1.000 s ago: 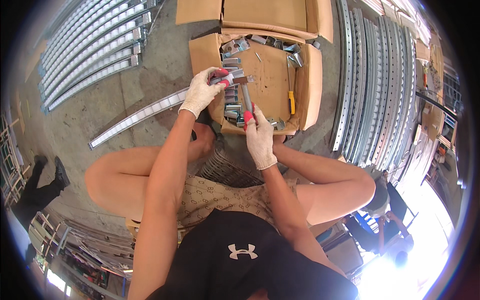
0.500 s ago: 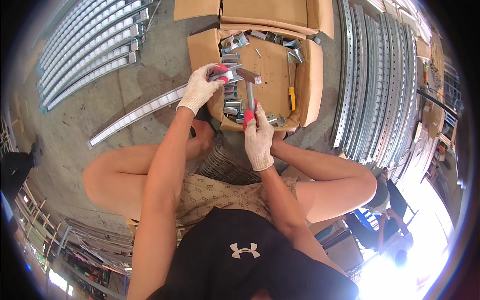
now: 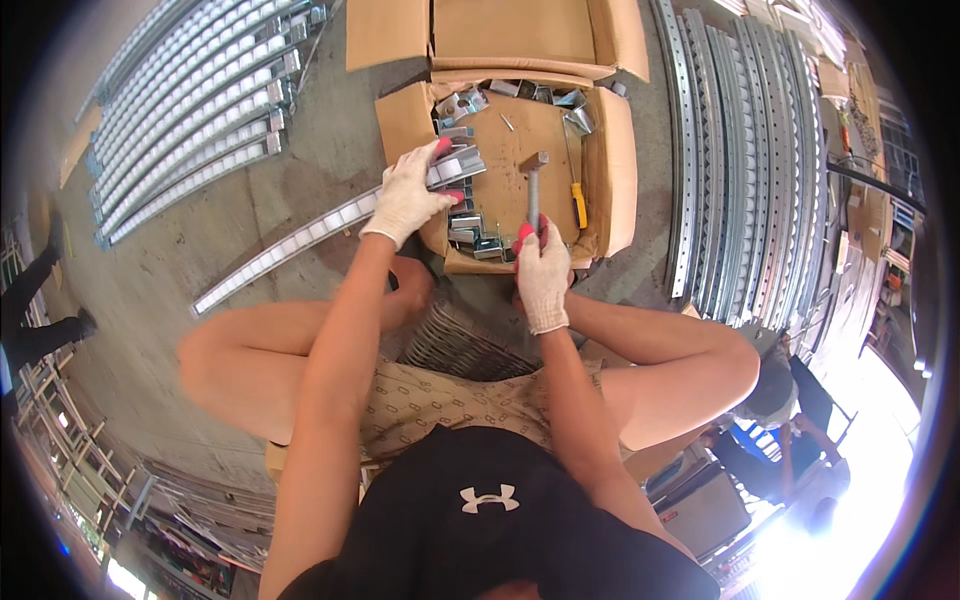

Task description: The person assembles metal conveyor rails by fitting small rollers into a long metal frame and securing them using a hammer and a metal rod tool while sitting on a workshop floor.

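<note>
My left hand [image 3: 408, 195], in a white knitted glove with red fingertips, grips a long metal roller track [image 3: 315, 232] near its upper right end. That end lies over the left side of an open cardboard box [image 3: 615, 180]; the rest slants down left toward the floor by my knee. My right hand [image 3: 543, 270], gloved alike, is closed round the handle of a hammer [image 3: 533, 185]. The hammer's head is up, over the box and apart from the track. Bent metal brackets [image 3: 470, 232] line the box's left side, partly hidden by the track.
A yellow-handled screwdriver [image 3: 579, 205] lies in the box's right side. Behind stands another open carton [image 3: 515, 30]. Several roller tracks [image 3: 190, 150] are laid out at the left; perforated metal rails [image 3: 740, 170] are stacked at the right. Another person [image 3: 785, 450] is at lower right.
The hammer has moved right, away from the track end, with my right hand. My left hand still grips the track, its fingers now spread more along the end.
</note>
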A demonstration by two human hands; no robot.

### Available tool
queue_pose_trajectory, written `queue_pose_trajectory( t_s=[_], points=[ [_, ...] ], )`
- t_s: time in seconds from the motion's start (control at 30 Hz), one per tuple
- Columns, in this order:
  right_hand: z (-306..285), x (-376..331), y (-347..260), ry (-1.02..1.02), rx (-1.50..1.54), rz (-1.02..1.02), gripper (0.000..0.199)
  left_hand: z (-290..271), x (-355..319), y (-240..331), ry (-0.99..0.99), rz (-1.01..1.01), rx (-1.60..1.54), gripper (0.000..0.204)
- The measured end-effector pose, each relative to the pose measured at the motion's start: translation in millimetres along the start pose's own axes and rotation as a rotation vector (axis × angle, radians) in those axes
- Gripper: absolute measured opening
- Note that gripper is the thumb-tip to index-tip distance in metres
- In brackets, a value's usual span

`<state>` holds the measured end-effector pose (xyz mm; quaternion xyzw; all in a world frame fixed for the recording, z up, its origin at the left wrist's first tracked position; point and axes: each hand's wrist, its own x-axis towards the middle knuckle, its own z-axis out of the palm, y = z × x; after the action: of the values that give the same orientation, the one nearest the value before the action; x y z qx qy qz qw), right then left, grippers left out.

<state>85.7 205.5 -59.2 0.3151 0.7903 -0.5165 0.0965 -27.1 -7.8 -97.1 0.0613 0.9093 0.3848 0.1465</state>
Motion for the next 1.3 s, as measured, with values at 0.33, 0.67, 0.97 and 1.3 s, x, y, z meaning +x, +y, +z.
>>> queue_pose_trajectory(
  t_s=[0.33,0.67,0.97,1.3],
  points=[
    [-10.1,35.3,33.4,0.154,-0.549,-0.332,0.049,15.7,6.0,17.3,0.080,0.045,0.402,0.065],
    [-68.4,14.6,-19.1,0.141,-0.552,-0.436,0.027,14.9,-6.5,8.6,-0.010,0.248,0.373,0.065],
    [-356.4,-161.7,-8.8,1.094,-0.103,-0.452,0.032,32.8,2.1,2.7,-0.079,0.107,0.405,0.076],
    [-364.2,-157.9,172.8,1.019,0.102,0.082,0.010,26.0,-16.0,19.1,-0.052,0.054,0.219,0.075]
  ],
)
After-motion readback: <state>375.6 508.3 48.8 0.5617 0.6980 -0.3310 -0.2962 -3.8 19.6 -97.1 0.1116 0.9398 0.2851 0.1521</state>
